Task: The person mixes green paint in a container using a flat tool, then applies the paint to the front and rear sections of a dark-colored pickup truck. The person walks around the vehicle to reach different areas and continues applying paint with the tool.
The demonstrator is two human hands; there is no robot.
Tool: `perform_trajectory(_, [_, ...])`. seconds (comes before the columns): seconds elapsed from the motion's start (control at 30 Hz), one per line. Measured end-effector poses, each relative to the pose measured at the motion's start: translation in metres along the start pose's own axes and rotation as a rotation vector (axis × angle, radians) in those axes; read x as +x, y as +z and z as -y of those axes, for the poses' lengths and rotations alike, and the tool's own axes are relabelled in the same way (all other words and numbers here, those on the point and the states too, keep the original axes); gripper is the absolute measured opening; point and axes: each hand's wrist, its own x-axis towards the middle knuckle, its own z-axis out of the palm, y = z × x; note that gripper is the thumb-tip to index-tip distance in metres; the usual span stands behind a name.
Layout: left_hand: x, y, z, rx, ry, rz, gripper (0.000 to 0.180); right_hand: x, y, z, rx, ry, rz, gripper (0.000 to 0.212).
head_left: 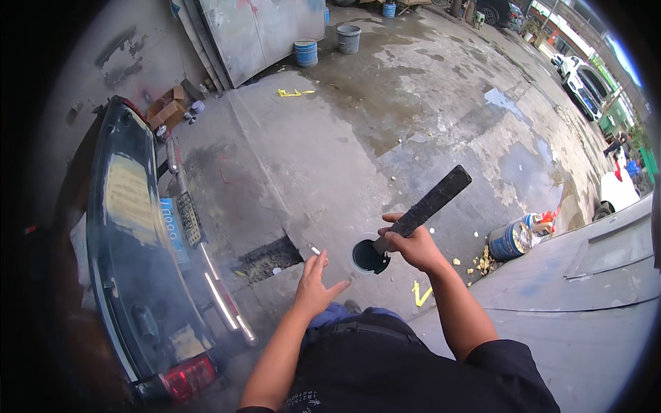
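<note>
My right hand point(412, 246) is closed around a long, flat black sanding block point(438, 198). It slants up and away to the right, its lower end at the rim of a round bucket point(372, 255) with a dark inside. Between the fingertips of my left hand point(315, 286) is a white cigarette point(315, 250), and the thumb of that hand points out to the side. Left of me stands a dark green vehicle rear point(141, 241) with a patch of beige filler point(129, 189) on its panel. Haze hangs over the panel's lower part.
A recessed pit point(268, 260) opens in the concrete between me and the chrome bumper point(200, 255). Blue tins point(509, 241) and yellow crumbs lie by a grey panel point(585, 289) at right. Farther off are a blue bucket point(306, 53), a grey bucket point(349, 40) and puddles.
</note>
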Motion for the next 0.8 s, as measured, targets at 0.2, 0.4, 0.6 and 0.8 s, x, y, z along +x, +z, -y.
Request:
perform_trajectory(0.2, [0.057, 0.002, -0.016, 0.006, 0.076, 0.123, 0.119, 0.023, 0.025, 0.034, 0.085, -0.042, 0.033, 0.042])
perform_trajectory(0.4, [0.070, -0.031, 0.054, -0.317, 0.075, -0.014, 0.107, 0.082, 0.081, 0.053, -0.111, -0.224, 0.255, 0.046])
perform_trajectory(0.6, [0.097, -0.024, 0.057, -0.213, 0.159, -0.126, 0.101, 0.106, 0.065, 0.072, -0.327, -0.329, 0.280, 0.056])
perform_trajectory(0.8, [0.121, -0.006, 0.046, -0.160, -0.014, -0.279, 0.096, 0.124, 0.039, 0.105, -0.305, -0.330, 0.436, 0.067])
